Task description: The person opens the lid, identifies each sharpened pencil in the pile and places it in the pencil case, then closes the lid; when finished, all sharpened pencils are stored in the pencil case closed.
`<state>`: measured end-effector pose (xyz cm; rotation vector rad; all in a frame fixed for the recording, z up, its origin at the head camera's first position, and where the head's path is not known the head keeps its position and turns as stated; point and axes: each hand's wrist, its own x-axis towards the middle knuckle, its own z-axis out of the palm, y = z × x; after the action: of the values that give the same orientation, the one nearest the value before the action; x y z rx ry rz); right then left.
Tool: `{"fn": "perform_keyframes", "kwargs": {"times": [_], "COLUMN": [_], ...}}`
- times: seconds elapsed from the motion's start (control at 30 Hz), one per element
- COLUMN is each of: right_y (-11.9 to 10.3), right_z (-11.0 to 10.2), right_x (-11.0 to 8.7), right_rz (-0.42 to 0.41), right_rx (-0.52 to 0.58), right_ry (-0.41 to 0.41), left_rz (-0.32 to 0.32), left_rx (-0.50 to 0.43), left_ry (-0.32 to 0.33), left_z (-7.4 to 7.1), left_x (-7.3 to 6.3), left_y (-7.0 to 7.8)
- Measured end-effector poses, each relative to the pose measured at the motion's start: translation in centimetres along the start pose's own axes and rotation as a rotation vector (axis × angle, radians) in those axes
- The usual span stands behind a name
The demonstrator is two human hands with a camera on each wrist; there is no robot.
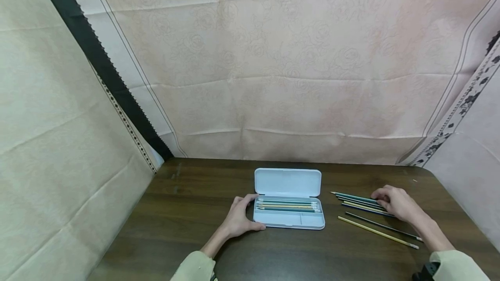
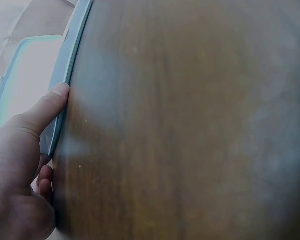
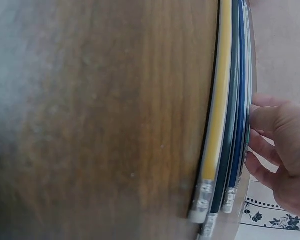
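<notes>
A light blue pencil case (image 1: 279, 218) lies with its lid (image 1: 287, 182) raised, several pencils (image 1: 287, 205) lying in its long rear compartment. My left hand (image 1: 238, 219) holds the case at its left end, thumb against the front edge and fingers at the rear corner; its thumb also shows on the rim in the left wrist view. Right of the case, my right hand (image 1: 398, 203) pinches a green pencil (image 1: 353, 196) in a bunch of several pencils; exact finger contact is partly hidden. Nearer me lie a dark pencil (image 1: 369, 220) and a yellow pencil (image 1: 376, 231), eraser ends rightward.
The brown wooden table (image 1: 175, 216) carries everything. Pale patterned cloth (image 1: 293, 64) hangs behind its far edge, and more cloth hangs along the left and right sides. A dark device (image 1: 425, 271) is strapped at my right wrist.
</notes>
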<state>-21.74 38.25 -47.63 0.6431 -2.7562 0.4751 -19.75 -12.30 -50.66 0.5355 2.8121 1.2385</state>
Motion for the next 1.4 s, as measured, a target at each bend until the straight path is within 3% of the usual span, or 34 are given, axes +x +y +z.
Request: {"fn": "perform_keyframes", "kwargs": {"times": [0.23,0.47,0.83,1.0,1.23,1.4], "right_y": [-0.1,-0.4,-0.8,-1.3,-2.2,-2.9], "right_z": [-0.3,-0.4,-0.6,-0.3,0.0,0.0], "right_x": [0.2,0.3,-0.2,-0.5,-0.7,-0.8], "right_rz": [0.004,0.076,0.070,0.026,-0.089,-0.132], "right_rx": [-0.015,0.010,-0.001,-0.007,0.014,0.038], "right_ry": [-0.020,-0.074,-0.032,0.010,0.129,0.154], "left_rz": [0.004,-0.003,-0.002,-0.010,-0.008,-0.007], "left_rx": [-0.010,-0.011,-0.001,-0.004,-0.005,-0.011], "left_ry": [0.000,-0.008,0.000,-0.001,-0.001,-0.002], "left_z": [-0.1,-0.1,0.0,0.0,0.1,0.1], "left_x": [0.0,0.0,0.0,-0.1,-0.1,-0.1], "left_y": [0.1,0.1,0.1,0.0,0.0,0.0]}}
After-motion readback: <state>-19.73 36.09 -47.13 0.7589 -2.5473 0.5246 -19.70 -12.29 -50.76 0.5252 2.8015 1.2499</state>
